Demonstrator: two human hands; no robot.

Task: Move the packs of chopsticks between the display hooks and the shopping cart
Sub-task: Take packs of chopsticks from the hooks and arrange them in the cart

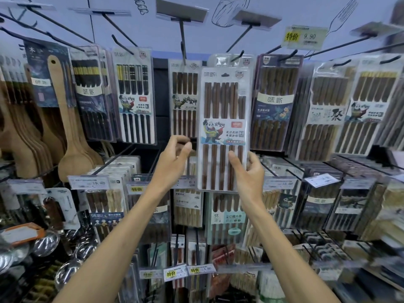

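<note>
Dark brown wooden chopsticks fill the clear-fronted pack of chopsticks (222,127) that I hold upright in front of the top row of the display, its cartoon label facing me. My right hand (249,171) grips it near the lower right corner, thumb pressed on the front and the other fingers wrapped behind the edge. The hang hole at the top of this pack is free of any hook. It floats just in front of a second pack (231,59) that hangs on a black display hook (237,56). So I judge this pack to be in transit, either just lifted off or about to be threaded on, and I cannot say which. My left hand (175,158) is raised beside it, fingers curled toward the thumb at the bottom edge of the neighbouring pack (184,95) on the next hook to the left. Whether it actually pinches that pack I cannot tell. The shopping cart is not in view, so nothing shows how many packs have gone either way. Many packs hang on both rows, so plenty appears left to do. Further out, a yellow price tag (305,37) sits above the right of the top row, and wooden spoons (70,127) hang toward the display's left edge.
</note>
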